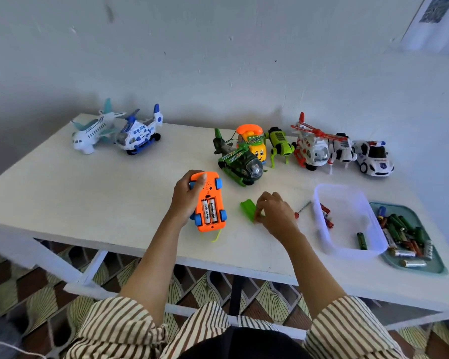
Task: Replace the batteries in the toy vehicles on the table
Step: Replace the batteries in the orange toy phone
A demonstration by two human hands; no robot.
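White table (88,203) stands against a pale wall over a patterned floor. Nearest, the left hand (186,200) grips an orange car (210,203) belly-up, fingers curled round its far end; two batteries (209,209) sit in its uncovered bay. Just beside it, the right hand (275,213) pinches a green cover (248,209) lying on the table, with a screwdriver (302,208) behind the hand. To the right are a clear tub (353,216) with a few batteries and a teal tray (436,265) with many. Farther back stand a green helicopter (240,161), a red helicopter (311,149), a police car (375,158), and at far left a plane (92,130).
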